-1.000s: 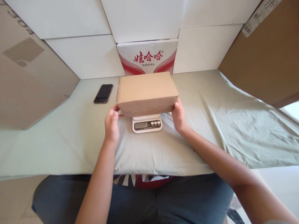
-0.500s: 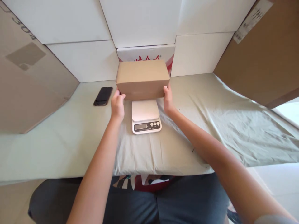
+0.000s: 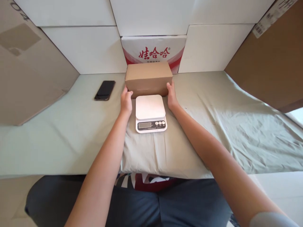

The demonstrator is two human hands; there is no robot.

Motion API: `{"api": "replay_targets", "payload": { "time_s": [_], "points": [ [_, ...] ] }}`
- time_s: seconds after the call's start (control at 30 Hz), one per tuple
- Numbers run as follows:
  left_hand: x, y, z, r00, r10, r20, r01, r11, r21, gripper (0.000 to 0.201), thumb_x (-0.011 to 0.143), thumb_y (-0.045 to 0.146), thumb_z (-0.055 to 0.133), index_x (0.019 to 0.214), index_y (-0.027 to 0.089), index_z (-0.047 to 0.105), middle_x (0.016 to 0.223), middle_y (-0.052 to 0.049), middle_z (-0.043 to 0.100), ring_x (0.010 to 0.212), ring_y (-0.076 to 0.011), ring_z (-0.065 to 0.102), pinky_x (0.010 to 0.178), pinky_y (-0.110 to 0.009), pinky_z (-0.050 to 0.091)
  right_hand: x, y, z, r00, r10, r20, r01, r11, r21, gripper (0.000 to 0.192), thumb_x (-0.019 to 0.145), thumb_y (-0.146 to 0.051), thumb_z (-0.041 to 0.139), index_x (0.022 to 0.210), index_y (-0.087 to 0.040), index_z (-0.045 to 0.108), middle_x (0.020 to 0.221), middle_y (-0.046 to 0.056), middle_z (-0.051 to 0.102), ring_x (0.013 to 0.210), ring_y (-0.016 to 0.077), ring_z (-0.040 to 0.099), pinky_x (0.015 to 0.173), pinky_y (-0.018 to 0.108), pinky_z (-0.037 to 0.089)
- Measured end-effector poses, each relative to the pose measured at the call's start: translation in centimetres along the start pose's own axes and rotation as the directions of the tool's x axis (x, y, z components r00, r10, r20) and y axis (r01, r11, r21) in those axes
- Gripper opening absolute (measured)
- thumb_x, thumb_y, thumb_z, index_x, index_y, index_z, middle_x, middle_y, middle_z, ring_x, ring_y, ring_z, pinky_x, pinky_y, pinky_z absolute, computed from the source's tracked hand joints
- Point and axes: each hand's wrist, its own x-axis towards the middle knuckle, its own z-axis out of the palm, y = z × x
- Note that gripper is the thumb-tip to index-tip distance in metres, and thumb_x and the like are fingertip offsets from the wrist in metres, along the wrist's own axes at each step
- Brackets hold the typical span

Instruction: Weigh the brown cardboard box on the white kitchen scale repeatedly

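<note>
Far left of the frame there's a black phone (image 3: 105, 90) lying flat on the pale green sheet (image 3: 213, 126), out of the way. Centre frame, the left hand (image 3: 126, 101) and right hand (image 3: 171, 96) press against either end of a plain cardboard box (image 3: 148, 78), fingers flat on its sides, probably to keep it square. It sits on the sheet just behind the white kitchen scale (image 3: 151, 113), whose platform is bare. White panels and a red-printed carton (image 3: 153, 50) wall off the back, brown cardboard (image 3: 267, 60) the right.

I am looking at a counter (image 3: 47, 138) draped in a wrinkled pale green cloth. White foam panels (image 3: 80, 50) are walling the back, large brown cardboard sheets (image 3: 265, 66) are leaning at both sides, and soft daylight is coming in from the right.
</note>
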Motion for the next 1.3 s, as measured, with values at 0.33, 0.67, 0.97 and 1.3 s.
{"api": "replay_targets", "payload": {
  "time_s": [0.33, 0.67, 0.97, 1.3],
  "points": [
    [-0.4, -0.6, -0.4, 0.999, -0.028, 0.023, 0.026, 0.998, 0.053, 0.037, 0.085, 0.032, 0.062, 0.119, 0.025, 0.074, 0.134, -0.007, 0.076, 0.14, -0.033, 0.062, 0.127, -0.047, 0.042, -0.4, 0.0, -0.6, 0.998, 0.053, -0.017, -0.054, 0.996, -0.073, 0.058, 0.085, -0.058, 0.062, 0.136, -0.029, 0.057, 0.153, 0.006, 0.065, 0.152, 0.0289, 0.054, 0.138, 0.052, 0.035],
    [-0.7, -0.9, -0.4, 0.999, -0.03, 0.026, 0.028, 0.998, 0.058, 0.052, 0.088, 0.029, 0.06, 0.139, 0.025, 0.069, 0.151, -0.007, 0.069, 0.147, -0.031, 0.058, 0.13, -0.045, 0.037, -0.9, -0.8, -0.2, 0.999, 0.046, -0.027, -0.047, 0.997, -0.065, 0.054, 0.082, -0.049, 0.061, 0.132, -0.028, 0.057, 0.152, 0.007, 0.065, 0.151, 0.03, 0.054, 0.137, 0.053, 0.035],
    [-0.2, -1.8, -0.9, 0.999, -0.027, -0.027, 0.028, 0.999, 0.027, 0.047, 0.093, 0.039, 0.067, 0.137, 0.024, 0.07, 0.148, -0.01, 0.07, 0.15, -0.0313, 0.056, 0.13, -0.046, 0.039, -0.7, -0.6, -0.5, 0.997, 0.038, -0.067, -0.043, 0.996, -0.073, 0.059, 0.084, -0.054, 0.061, 0.137, -0.028, 0.055, 0.156, 0.007, 0.062, 0.155, 0.0291, 0.049, 0.138, 0.054, 0.034],
    [-0.6, -2.0, -1.0, 0.998, -0.047, -0.037, 0.047, 0.999, 0.004, 0.048, 0.094, 0.04, 0.064, 0.14, 0.025, 0.069, 0.153, -0.01, 0.067, 0.155, -0.0302, 0.052, 0.133, -0.049, 0.035, -1.1, -1.0, -0.6, 0.999, 0.022, -0.041, -0.025, 0.997, -0.076, 0.04, 0.086, -0.047, 0.059, 0.121, -0.029, 0.065, 0.139, 0.003, 0.074, 0.14, 0.0292, 0.06, 0.135, 0.054, 0.04]
  ]
}}
